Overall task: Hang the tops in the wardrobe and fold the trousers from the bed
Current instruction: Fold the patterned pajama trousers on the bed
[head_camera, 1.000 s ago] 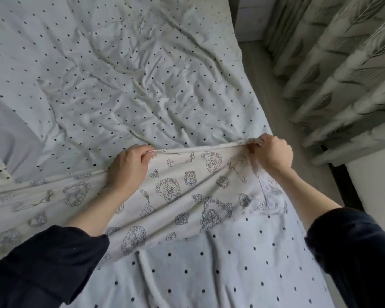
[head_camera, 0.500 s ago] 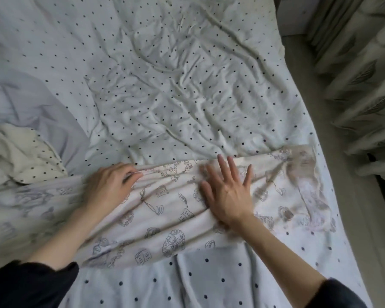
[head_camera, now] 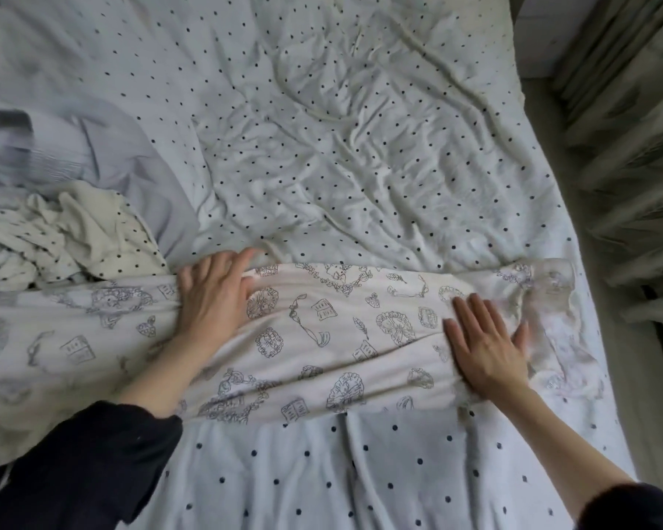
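Note:
White trousers (head_camera: pixel 322 338) printed with grey line drawings lie stretched left to right across the near part of the bed (head_camera: pixel 322 147). My left hand (head_camera: pixel 213 296) rests flat on them near the middle, fingers spread and pointing away from me. Further right, my right hand (head_camera: pixel 483 346) presses flat on the trousers with straight fingers, close to the gathered waistband (head_camera: pixel 548 323) at their right end. The trousers' left end runs out of view.
A crumpled cream dotted garment (head_camera: pixel 73 235) and a pale grey-lilac garment (head_camera: pixel 104 154) lie at the left of the bed. The bed's right edge drops to a narrow floor strip beside leaf-patterned curtains (head_camera: pixel 628 166).
Both hands let go of the trousers' far edge and laid flat on the cloth. My right hand then slid right along the trousers toward the waistband. The view shifted left.

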`<state>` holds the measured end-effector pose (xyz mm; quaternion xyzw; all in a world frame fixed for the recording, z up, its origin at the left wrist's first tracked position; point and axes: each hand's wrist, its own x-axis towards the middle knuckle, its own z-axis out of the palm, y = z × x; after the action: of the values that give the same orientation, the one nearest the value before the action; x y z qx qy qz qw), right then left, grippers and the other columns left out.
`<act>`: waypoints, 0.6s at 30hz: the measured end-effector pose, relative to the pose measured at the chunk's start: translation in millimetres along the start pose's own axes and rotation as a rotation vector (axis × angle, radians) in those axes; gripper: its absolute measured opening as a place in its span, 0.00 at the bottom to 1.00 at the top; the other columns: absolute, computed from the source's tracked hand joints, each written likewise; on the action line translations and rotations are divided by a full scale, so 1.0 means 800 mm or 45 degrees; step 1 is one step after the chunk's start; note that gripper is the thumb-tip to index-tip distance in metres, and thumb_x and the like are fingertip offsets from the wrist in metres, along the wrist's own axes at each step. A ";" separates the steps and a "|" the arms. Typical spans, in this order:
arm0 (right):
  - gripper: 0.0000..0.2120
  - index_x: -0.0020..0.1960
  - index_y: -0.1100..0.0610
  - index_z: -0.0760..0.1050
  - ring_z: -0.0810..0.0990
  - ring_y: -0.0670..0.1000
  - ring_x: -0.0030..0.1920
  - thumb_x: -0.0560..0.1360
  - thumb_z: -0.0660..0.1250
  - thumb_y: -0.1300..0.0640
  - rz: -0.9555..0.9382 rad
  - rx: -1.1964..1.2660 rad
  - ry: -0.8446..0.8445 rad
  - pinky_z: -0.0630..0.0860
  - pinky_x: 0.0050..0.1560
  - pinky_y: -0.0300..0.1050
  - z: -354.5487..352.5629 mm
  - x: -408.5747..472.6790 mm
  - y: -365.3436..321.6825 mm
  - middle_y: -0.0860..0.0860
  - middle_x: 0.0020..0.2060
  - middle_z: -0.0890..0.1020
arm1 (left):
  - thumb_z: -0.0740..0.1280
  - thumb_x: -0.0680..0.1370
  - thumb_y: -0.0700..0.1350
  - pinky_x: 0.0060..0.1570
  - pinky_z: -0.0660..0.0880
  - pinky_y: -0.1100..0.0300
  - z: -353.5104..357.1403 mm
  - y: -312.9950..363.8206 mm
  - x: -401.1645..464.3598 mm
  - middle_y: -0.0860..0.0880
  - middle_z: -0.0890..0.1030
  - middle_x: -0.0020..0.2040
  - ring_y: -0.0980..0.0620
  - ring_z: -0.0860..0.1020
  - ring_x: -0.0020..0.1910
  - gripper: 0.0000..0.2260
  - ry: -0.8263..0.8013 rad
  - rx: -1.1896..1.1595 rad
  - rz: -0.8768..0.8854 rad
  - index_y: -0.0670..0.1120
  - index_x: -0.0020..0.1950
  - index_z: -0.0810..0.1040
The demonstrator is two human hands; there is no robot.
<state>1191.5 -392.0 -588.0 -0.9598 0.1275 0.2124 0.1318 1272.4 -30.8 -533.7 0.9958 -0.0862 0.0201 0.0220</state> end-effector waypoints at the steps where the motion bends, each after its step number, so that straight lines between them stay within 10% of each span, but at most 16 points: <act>1: 0.28 0.77 0.45 0.46 0.41 0.46 0.76 0.78 0.41 0.38 0.029 -0.043 -0.006 0.34 0.72 0.60 -0.001 -0.001 0.006 0.46 0.77 0.45 | 0.66 0.76 0.41 0.60 0.62 0.43 -0.002 -0.005 -0.011 0.44 0.74 0.64 0.44 0.70 0.63 0.23 -0.005 0.018 -0.006 0.48 0.70 0.68; 8: 0.26 0.77 0.45 0.47 0.41 0.50 0.76 0.80 0.44 0.42 -0.118 0.042 0.123 0.36 0.71 0.63 0.001 -0.059 -0.069 0.48 0.77 0.46 | 0.40 0.81 0.56 0.73 0.38 0.47 -0.013 0.004 -0.090 0.47 0.41 0.76 0.44 0.38 0.75 0.23 -0.253 -0.044 -0.162 0.53 0.75 0.45; 15: 0.27 0.77 0.45 0.40 0.36 0.49 0.75 0.80 0.40 0.40 -0.515 -0.015 0.097 0.31 0.70 0.59 0.041 -0.138 -0.212 0.49 0.77 0.40 | 0.48 0.79 0.52 0.69 0.58 0.43 -0.047 -0.012 -0.140 0.46 0.67 0.72 0.43 0.65 0.71 0.24 -0.276 -0.015 0.068 0.49 0.70 0.70; 18: 0.28 0.77 0.45 0.40 0.32 0.48 0.74 0.79 0.40 0.39 -0.561 0.003 0.080 0.29 0.70 0.58 0.052 -0.159 -0.262 0.48 0.77 0.40 | 0.45 0.79 0.55 0.71 0.45 0.40 -0.070 -0.068 -0.162 0.51 0.62 0.74 0.46 0.60 0.74 0.24 -0.355 0.088 0.049 0.53 0.73 0.64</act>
<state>1127.5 -159.3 -526.9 -0.9705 -0.0811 0.1481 0.1721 1152.2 47.8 -485.8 0.9873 -0.1067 -0.1153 -0.0248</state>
